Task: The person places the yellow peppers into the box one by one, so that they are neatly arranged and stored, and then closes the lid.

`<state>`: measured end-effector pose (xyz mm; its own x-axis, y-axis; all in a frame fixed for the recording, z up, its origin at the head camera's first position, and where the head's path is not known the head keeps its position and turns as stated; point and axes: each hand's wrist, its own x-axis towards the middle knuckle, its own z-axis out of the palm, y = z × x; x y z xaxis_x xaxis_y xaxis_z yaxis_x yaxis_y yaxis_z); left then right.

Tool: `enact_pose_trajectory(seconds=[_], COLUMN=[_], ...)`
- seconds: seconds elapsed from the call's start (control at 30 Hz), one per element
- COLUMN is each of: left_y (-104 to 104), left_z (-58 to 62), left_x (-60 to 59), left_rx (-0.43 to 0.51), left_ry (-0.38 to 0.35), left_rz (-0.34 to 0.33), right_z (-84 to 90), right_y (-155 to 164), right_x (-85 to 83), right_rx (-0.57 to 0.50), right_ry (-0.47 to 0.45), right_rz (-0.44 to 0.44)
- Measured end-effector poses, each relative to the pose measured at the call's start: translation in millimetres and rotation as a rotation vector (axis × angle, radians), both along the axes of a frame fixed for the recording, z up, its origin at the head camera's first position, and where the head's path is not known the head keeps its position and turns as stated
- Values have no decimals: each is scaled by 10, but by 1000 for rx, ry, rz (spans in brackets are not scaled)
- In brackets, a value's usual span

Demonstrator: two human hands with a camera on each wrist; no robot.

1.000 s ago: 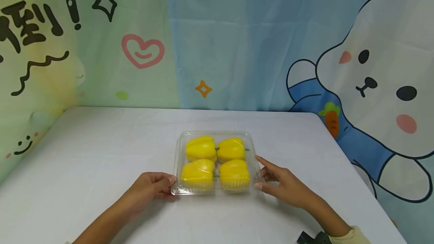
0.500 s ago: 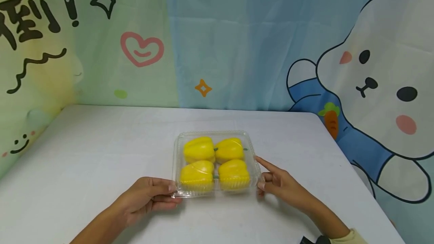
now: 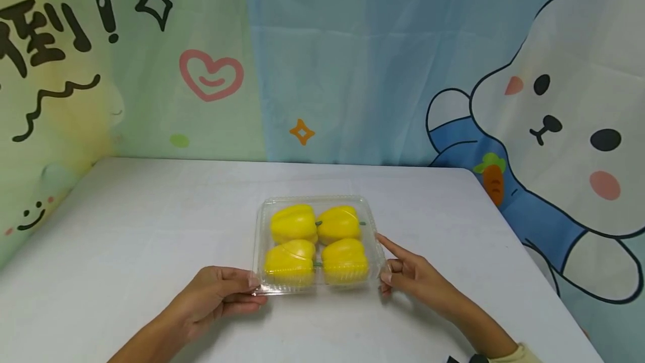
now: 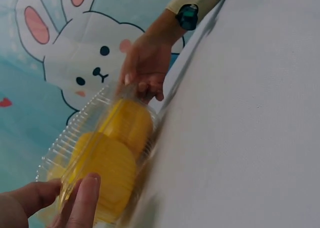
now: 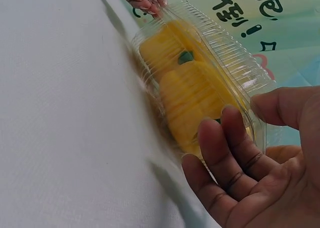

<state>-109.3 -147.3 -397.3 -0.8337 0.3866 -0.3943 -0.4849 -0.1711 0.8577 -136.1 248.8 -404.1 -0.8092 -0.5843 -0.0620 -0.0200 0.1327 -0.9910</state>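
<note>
A clear plastic clamshell box lies shut on the white table, with several yellow bell peppers inside. My left hand pinches its near left corner, thumb on top. My right hand holds the right edge, index finger stretched along the side and the other fingers curled at the near right corner. In the left wrist view my thumb and fingers clasp the box, and the right hand is at its far end. In the right wrist view my thumb and fingers close on the ribbed rim of the box.
A cartoon cloth backdrop with a rabbit and hearts hangs behind and to both sides of the table. The table's right edge runs close to my right forearm. A dark wrist strap sits on my right wrist.
The box has slid slightly left and toward me. My right hand's fingers have curled in at the near right corner, and my left hand has drawn back a little with the box.
</note>
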Motion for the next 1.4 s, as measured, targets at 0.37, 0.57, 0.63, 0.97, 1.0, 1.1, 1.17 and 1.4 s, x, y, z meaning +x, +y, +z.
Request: enact_pose_trajectory(seconds=[0.37, 0.57, 0.63, 0.97, 1.0, 1.1, 1.17, 1.4], left_y=[-11, -12, -11, -14, -14, -11, -10, 8], left_z=[-2, -1, -4, 0, 4, 9, 12, 13], left_x=[60, 66, 65, 66, 67, 71, 71, 75], left_rx=[49, 61, 58, 72, 72, 70, 69, 49], left_ry=[-3, -3, -4, -3, -3, -5, -8, -11], left_rz=[11, 8, 10, 14, 16, 19, 20, 43], right_z=[7, 8, 9, 15, 15, 11, 0, -19], right_y=[-14, -7, -8, -18, -18, -15, -10, -15], right_x=[3, 13, 17, 19, 20, 16, 10, 14], right_rx=[4, 2, -5, -61, -60, -46, -40, -75], right_ry=[-25, -33, -38, -73, -74, -79, -83, -48], right_rz=[-5, -14, -14, 6, 5, -1, 0, 9])
